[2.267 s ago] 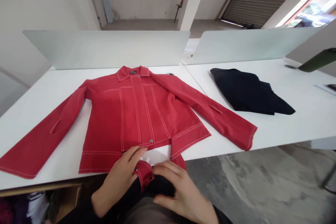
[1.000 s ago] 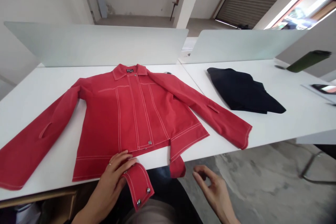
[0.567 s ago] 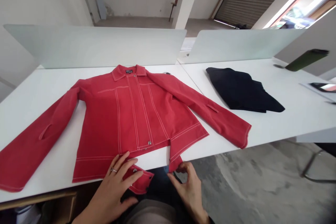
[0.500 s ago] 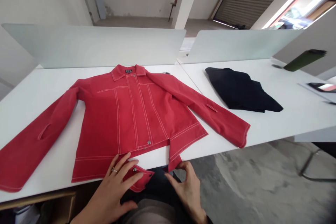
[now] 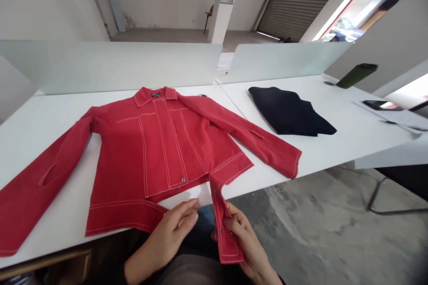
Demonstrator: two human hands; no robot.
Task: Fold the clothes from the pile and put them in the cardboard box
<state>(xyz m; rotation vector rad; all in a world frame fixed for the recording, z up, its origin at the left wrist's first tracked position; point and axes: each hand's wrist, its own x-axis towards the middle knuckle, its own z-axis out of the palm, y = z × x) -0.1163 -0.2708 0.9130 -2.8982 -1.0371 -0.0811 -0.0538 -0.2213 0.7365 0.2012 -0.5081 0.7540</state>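
A red jacket (image 5: 123,160) with white stitching lies front up, its collar pointing away from me and its sleeves spread. The unfastened waistband ends hang over the table's near edge. My right hand (image 5: 242,236) grips the right waistband tab (image 5: 222,218), thumb on top near its metal snaps; the tab is turned so the snaps show. My left hand (image 5: 172,231) rests by the left end of the waistband (image 5: 133,213), fingers stretched towards the right tab with nothing seen between them. That left tab's tip is hidden behind the hand.
The white table (image 5: 230,107) has frosted dividers (image 5: 133,67) along its back. A folded dark garment (image 5: 284,111) lies right of the jacket. Farther right are a green object (image 5: 356,75), a phone (image 5: 379,105) on paper and a chair (image 5: 397,187).
My right hand has pulled the right waistband tab towards me and turned its snaps into view. My left hand has moved off the left tab's face and turned sideways. The view has shifted.
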